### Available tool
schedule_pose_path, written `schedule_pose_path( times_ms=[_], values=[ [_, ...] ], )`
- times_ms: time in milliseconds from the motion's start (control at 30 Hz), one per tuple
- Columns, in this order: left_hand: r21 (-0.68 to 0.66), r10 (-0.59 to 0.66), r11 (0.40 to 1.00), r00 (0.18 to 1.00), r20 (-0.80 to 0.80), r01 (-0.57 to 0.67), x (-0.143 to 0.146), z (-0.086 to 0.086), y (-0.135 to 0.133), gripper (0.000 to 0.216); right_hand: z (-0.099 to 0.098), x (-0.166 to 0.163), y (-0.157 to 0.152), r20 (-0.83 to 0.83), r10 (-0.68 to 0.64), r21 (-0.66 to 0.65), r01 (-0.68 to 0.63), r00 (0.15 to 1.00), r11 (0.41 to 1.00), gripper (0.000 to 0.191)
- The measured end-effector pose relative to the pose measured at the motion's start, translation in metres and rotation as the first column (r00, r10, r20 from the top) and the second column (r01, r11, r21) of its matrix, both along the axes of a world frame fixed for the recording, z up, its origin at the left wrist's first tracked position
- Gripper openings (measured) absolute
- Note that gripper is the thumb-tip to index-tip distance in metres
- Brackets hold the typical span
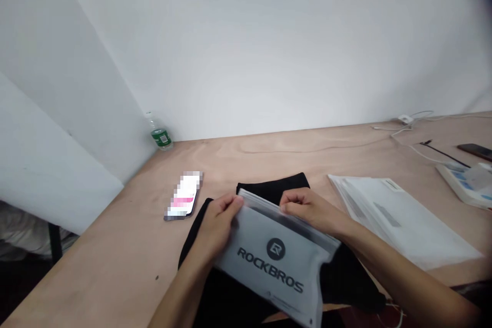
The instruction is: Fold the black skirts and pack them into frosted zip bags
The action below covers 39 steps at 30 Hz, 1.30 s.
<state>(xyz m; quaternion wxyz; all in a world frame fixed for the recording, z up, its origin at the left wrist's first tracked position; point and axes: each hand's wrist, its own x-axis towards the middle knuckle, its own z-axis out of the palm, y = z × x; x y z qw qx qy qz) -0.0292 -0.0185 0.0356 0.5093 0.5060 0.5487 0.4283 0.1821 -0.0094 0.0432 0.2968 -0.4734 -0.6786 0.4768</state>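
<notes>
1. A wooden table fills the lower view.
2. Black fabric lies at its centre.
3. A translucent ROCKBROS pouch rests tilted on the fabric.
4. The left hand at 10 o'clock and right hand at 1 o'clock pinch the pouch's top edge narrowly.
5. Papers lie at 3 o'clock, a phone at 9 o'clock.

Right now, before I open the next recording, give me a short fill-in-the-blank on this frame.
The left hand and right hand hold a translucent pouch printed with the word ____. The black cloth lies ____ the pouch. A green-labelled plastic bottle stands at the far ____ corner of the wooden table. A pile of white plastic sleeves lies to the ____ of the right hand.

Answers: ROCKBROS; under; left; right.
</notes>
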Motion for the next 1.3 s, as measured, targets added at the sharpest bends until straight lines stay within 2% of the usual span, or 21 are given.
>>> schedule_pose_path(
  times_ms=[167,267,333,433,467,500,567,633,700,767,833,933,1033,1133,1300],
  values=[
    [-0.051,0.215,0.976,0.962,0.166,-0.210,-0.032,-0.011,0.006,0.028,-0.004,0.037,-0.008,-0.101,-0.029,-0.097,0.020,0.994,0.995,0.016],
    [-0.063,0.325,0.945,0.915,0.239,-0.320,-0.028,-0.012,0.005,0.028,-0.010,0.041,-0.011,-0.268,-0.207,-0.258,0.136,0.941,0.956,0.011],
    [-0.046,0.401,0.913,0.870,0.288,-0.405,-0.014,-0.010,0.000,0.027,-0.016,0.033,-0.016,-0.471,-0.368,-0.407,0.172,0.802,0.897,0.015],
    [-0.074,0.497,0.845,0.728,0.473,-0.529,0.020,-0.011,-0.019,0.022,-0.028,0.010,-0.026,-0.696,-0.523,-0.559,0.086,0.492,0.825,0.030],
    [-0.084,0.478,0.852,0.704,0.525,-0.516,0.031,-0.013,-0.027,0.019,-0.031,0.002,-0.030,-0.720,-0.549,-0.578,0.071,0.425,0.813,0.032],
    [-0.085,0.434,0.879,0.714,0.549,-0.469,0.039,-0.015,-0.035,0.018,-0.033,-0.005,-0.034,-0.724,-0.572,-0.594,0.074,0.385,0.801,0.033],
    [-0.045,0.322,0.935,0.788,0.525,-0.351,0.045,-0.018,-0.046,0.020,-0.033,-0.014,-0.039,-0.710,-0.608,-0.615,0.108,0.354,0.781,0.033],
    [0.057,0.311,0.932,0.869,0.385,-0.359,0.037,-0.016,-0.049,0.020,-0.030,-0.014,-0.041,-0.702,-0.618,-0.610,0.148,0.354,0.778,0.032],
    [0.185,0.356,0.902,0.914,0.194,-0.391,0.021,-0.006,-0.044,0.019,-0.024,-0.009,-0.041,-0.720,-0.573,-0.558,0.164,0.390,0.813,0.031],
    [0.232,0.277,0.932,0.960,0.031,-0.277,0.007,0.009,-0.037,0.019,-0.019,-0.005,-0.041,-0.743,-0.490,-0.479,0.148,0.457,0.865,0.029],
    [0.185,0.120,0.977,0.990,-0.076,-0.105,0.003,0.026,-0.032,0.023,-0.014,-0.003,-0.041,-0.753,-0.399,-0.400,0.118,0.523,0.909,0.027],
    [0.061,-0.099,0.993,0.994,-0.050,0.102,0.010,0.043,-0.028,0.037,-0.008,-0.002,-0.040,-0.743,-0.299,-0.303,0.097,0.599,0.948,0.023],
    [-0.030,-0.231,0.972,0.969,0.090,0.234,0.023,0.046,-0.028,0.043,-0.006,-0.001,-0.038,-0.727,-0.257,-0.260,0.091,0.637,0.961,0.023],
    [-0.073,-0.229,0.968,0.962,0.147,0.241,0.029,0.040,-0.027,0.029,-0.008,0.000,-0.036,-0.716,-0.337,-0.300,0.166,0.611,0.939,0.026],
    [-0.014,-0.109,0.994,0.990,0.092,0.111,0.022,0.037,-0.025,0.024,-0.016,0.012,-0.028,-0.617,-0.531,-0.355,0.397,0.581,0.847,0.029]
  ],
)
